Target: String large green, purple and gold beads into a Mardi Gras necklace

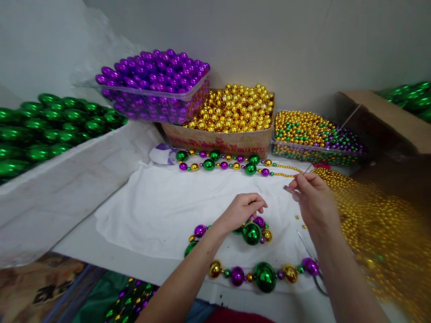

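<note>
My left hand (pixel 241 210) curls over a bunch of green, purple and gold beads (pixel 252 231) on the white cloth (pixel 158 211), fingertips pinched together. My right hand (pixel 311 197) is raised a little to the right, fingers pinched on a small thin thing I cannot make out, close to the end of a thin gold bead strand (pixel 289 169). A strung row of large beads (pixel 264 273) lies near the table's front edge. Another finished strand (pixel 222 161) lies at the back of the cloth.
A heap of small gold bead strands (pixel 380 224) fills the right side. Behind stand a tub of purple balls (pixel 155 85), a carton of gold balls (pixel 232 110), a tray of mixed small beads (pixel 313 134) and, at left, green balls (pixel 50 130).
</note>
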Demonstrator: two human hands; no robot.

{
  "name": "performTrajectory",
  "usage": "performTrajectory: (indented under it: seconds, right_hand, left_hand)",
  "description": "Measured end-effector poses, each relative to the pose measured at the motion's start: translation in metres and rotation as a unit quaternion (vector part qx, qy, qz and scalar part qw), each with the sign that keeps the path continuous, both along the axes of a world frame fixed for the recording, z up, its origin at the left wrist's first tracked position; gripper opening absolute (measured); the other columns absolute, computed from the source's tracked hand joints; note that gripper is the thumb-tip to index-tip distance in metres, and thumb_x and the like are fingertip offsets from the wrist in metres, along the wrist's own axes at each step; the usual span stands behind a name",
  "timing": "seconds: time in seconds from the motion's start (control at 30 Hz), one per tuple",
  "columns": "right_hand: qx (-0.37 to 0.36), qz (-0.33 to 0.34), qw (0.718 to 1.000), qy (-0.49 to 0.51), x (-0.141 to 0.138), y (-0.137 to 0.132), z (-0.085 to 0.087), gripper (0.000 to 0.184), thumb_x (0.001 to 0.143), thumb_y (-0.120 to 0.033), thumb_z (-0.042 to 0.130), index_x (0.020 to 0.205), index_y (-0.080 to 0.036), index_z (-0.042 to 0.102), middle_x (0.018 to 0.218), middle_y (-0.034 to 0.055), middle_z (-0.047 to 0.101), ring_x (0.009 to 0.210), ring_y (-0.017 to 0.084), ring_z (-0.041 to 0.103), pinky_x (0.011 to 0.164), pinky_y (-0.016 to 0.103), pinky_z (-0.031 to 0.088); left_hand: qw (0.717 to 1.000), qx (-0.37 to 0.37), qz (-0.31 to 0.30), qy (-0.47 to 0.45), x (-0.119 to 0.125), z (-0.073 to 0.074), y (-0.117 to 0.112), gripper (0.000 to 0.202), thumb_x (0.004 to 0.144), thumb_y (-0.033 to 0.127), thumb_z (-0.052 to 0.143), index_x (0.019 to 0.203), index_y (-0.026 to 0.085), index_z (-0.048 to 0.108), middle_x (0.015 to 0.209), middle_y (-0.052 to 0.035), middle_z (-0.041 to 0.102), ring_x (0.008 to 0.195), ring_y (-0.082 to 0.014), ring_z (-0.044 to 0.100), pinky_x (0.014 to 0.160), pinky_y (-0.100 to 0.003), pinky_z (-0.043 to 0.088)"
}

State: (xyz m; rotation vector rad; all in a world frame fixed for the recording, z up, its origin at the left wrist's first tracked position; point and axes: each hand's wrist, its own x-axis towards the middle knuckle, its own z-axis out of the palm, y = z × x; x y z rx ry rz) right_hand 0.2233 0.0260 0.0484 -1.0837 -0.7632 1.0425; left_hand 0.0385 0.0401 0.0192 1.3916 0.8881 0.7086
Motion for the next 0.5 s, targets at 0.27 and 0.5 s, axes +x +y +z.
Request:
performTrajectory:
  seconds: [0.27,0.5]
  right_hand:
    - [-0.050,-0.020,0.998,0.023,0.008,-0.002,-0.029,0.027,0.064,-0.037,0.078,0.073,-0.018,0.061,0.064,0.0000,0.064,0.058,0.010,0.058,0.047,0.018,0.040]
    - [-0.100,-0.009,0.994,-0.030,-0.001,-0.015,-0.060,0.030,0.070,-0.043,0.073,0.076,-0.017,0.059,0.067,0.0011,0.064,0.059,0.011,0.058,0.049,0.021,0.044]
  left_hand:
    - [0.997,-0.077,-0.009,-0.006,-0.011,-0.023,-0.002,0.022,0.082,0.034,0.060,0.080,0.014,0.070,0.071,-0.0050,0.069,0.049,-0.0083,0.051,0.045,-0.017,0.034]
    - [1.000,-0.012,0.017,-0.016,-0.015,-0.013,-0.008,0.017,0.080,0.028,0.067,0.071,0.016,0.073,0.116,-0.0102,0.067,0.109,-0.0218,0.058,0.091,-0.025,0.043]
